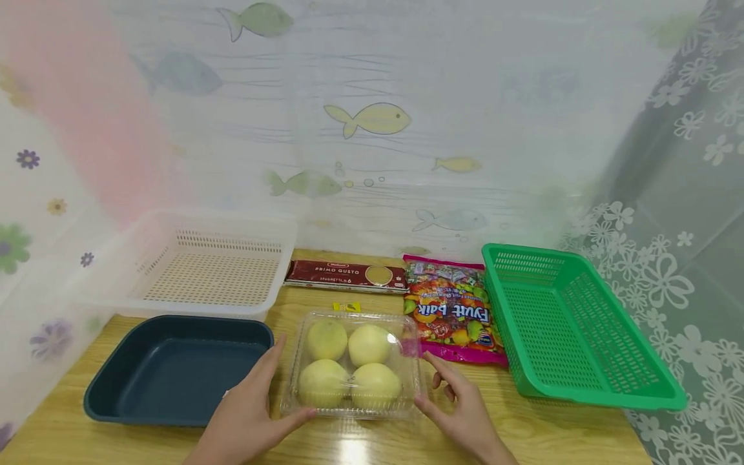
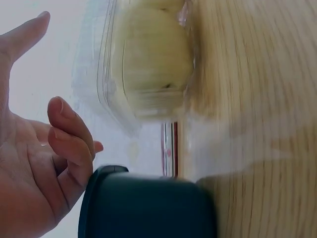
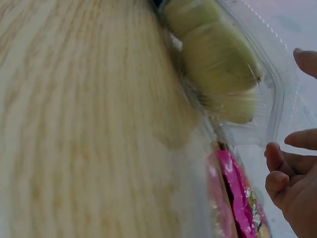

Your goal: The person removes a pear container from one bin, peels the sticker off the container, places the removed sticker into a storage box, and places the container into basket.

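Observation:
A clear plastic clamshell box (image 1: 410,371) with several pale yellow-green round fruits (image 1: 376,382) inside sits on the wooden table, its lid down. My left hand (image 1: 247,410) is at the box's left side, thumb and fingers spread near its front corner. On the opposite side my right hand (image 1: 462,410) reaches toward the right edge, thumb and forefinger extended, other fingers loosely bent. Both wrist views show a gap between the hand and the box (image 2: 106,84). Neither hand grips anything.
Left of the box is a dark blue basin (image 1: 174,378), with a white slotted basket (image 1: 273,303) behind it. A red spaghetti pack (image 1: 349,276), a small yellow packet (image 1: 347,307) and a candy bag (image 1: 450,310) lie beyond. At right stands a green basket (image 1: 610,400).

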Tool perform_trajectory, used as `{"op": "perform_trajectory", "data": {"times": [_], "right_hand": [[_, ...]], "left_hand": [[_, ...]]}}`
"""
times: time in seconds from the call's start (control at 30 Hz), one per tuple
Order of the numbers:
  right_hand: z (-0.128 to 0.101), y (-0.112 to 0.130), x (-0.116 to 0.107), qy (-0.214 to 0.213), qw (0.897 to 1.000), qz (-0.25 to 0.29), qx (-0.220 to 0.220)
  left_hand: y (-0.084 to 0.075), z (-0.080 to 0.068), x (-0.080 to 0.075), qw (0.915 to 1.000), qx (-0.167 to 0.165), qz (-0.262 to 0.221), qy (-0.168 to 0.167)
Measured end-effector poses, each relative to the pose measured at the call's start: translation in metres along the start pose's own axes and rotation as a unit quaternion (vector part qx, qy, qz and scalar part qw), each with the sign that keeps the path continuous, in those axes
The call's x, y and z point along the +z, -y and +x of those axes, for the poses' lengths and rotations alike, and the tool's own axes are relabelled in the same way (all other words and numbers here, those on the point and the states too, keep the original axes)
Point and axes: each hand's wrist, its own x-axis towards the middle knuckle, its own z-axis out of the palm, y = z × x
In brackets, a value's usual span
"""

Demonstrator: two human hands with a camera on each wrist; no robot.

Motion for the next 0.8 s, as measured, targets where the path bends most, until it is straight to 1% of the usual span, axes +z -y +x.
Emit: {"op": "perform_trajectory", "data": {"times": [0.07, 0.17, 0.23, 0.3, 0.37, 0.47, 0.57, 0.63, 0.8], "right_hand": [[-0.001, -0.003, 0.001, 0.006, 1.0, -0.003, -0.02], [-0.003, -0.006, 0.004, 0.019, 0.999, -0.006, -0.032], [-0.004, -0.007, 0.006, 0.03, 0.999, -0.004, -0.022], [-0.005, -0.007, 0.007, 0.041, 0.999, 0.003, -0.001], [-0.005, -0.006, 0.008, 0.052, 0.998, 0.016, 0.025], [-0.005, -0.005, 0.008, 0.067, 0.996, 0.044, 0.048], [-0.005, -0.007, 0.009, 0.088, 0.992, 0.071, 0.048], [-0.006, -0.008, 0.01, 0.099, 0.991, 0.079, 0.049], [-0.006, -0.011, 0.012, 0.112, 0.986, 0.118, 0.046]], "left_hand": [[-0.001, 0.0, 0.003, 0.9999, -0.003, -0.007, 0.007], [-0.003, 0.001, 0.007, 0.9989, -0.018, -0.027, 0.033], [-0.004, 0.002, 0.01, 0.9973, -0.033, -0.036, 0.055], [-0.004, 0.003, 0.013, 0.996, -0.041, -0.038, 0.069], [-0.004, 0.003, 0.016, 0.9957, -0.046, -0.037, 0.071], [-0.003, 0.006, 0.02, 0.9947, -0.054, -0.044, 0.075], [-0.003, 0.007, 0.025, 0.993, -0.063, -0.065, 0.077], [-0.002, 0.008, 0.029, 0.992, -0.069, -0.072, 0.078], [0.0, 0.008, 0.036, 0.9911, -0.082, -0.079, 0.07]]}}
